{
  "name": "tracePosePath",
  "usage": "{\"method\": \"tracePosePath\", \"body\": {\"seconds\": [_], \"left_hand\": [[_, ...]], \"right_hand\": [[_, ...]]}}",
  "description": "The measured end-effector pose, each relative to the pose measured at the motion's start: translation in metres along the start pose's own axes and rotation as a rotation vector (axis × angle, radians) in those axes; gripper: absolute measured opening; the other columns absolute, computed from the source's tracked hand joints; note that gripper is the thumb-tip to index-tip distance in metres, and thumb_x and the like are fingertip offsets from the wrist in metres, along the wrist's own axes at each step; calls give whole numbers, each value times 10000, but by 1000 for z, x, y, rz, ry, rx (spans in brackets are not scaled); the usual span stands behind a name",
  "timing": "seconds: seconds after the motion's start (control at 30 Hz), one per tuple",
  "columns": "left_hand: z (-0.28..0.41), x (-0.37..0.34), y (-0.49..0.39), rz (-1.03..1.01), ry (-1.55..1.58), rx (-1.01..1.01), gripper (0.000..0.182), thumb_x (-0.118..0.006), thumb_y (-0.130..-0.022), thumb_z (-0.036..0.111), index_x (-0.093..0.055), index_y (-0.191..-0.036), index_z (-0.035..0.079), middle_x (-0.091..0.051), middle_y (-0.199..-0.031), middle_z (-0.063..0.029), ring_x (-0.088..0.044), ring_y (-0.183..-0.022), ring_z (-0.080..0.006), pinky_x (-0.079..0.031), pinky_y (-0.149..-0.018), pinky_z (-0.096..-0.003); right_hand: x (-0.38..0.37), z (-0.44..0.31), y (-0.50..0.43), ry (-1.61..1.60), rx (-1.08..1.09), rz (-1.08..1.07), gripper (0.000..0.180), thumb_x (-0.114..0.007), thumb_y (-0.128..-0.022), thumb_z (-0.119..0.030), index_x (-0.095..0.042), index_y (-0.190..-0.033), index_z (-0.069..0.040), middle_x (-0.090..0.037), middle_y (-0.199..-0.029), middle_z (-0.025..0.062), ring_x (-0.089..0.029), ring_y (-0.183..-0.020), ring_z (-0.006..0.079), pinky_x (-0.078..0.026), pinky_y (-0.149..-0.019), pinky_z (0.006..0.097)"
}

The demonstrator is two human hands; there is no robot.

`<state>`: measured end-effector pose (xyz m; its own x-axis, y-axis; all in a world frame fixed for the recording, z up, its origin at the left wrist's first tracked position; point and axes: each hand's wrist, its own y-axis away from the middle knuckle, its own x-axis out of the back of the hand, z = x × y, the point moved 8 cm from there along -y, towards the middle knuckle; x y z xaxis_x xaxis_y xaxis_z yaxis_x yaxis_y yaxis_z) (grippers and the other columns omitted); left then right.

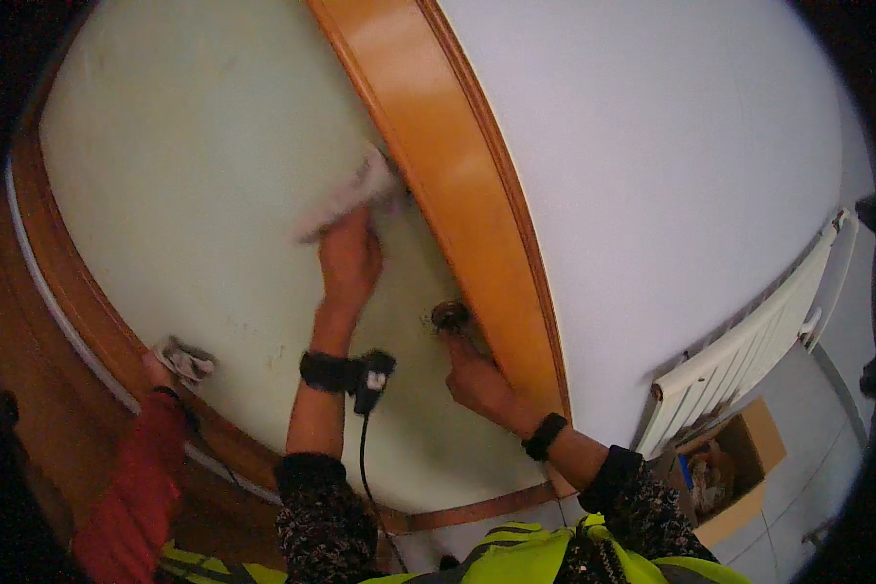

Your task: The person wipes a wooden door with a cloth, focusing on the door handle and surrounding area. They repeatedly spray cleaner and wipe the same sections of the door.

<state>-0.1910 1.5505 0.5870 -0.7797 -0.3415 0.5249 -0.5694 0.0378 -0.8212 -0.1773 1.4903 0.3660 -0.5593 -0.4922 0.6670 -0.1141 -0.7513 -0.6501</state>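
Note:
My left hand (350,255) is raised against a pale door (263,292) and grips a whitish cloth (358,191). The cloth is blurred and lies close to the door's edge beside the orange-brown wooden frame (445,146). Lower down, my right hand (479,379) has its fingers at a dark round door knob (450,315) and appears to hold it. Small scuffs mark the door around the knob. Each of my wrists wears a black strap; a device with a cable hangs from the left one.
At the left, another person's hand (158,370) in a red sleeve holds a crumpled cloth (186,360) by the door's edge. A white radiator (744,350) stands along the white wall (650,146). Below it an opened cardboard box (737,504) with contents sits on grey floor tiles (810,474).

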Motion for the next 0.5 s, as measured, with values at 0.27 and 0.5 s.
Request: {"method": "tracePosePath", "body": {"seconds": [0.27,0.5], "left_hand": [[-11,19,-1,61,-61,-19,473,-429,-664,-101,-479,-1112,40,-477,-1140,-199,-452,-1023,-369,-377,-848,-407],[-27,31,-50,139,-34,194,450,-448,-666,-88,-485,-1099,27,-534,-1009,-211,-490,-929,-380,-388,-791,-422]], "right_hand": [[-13,5,-2,-237,-53,32,628,-468,-690,-2,-209,-1261,44,-328,-1213,307,-453,-983,422,-387,-868,400],[-13,9,5,-459,-78,180,642,-469,-679,17,-207,-1265,37,-323,-1208,312,-414,-1030,430,-364,-893,408]]}}
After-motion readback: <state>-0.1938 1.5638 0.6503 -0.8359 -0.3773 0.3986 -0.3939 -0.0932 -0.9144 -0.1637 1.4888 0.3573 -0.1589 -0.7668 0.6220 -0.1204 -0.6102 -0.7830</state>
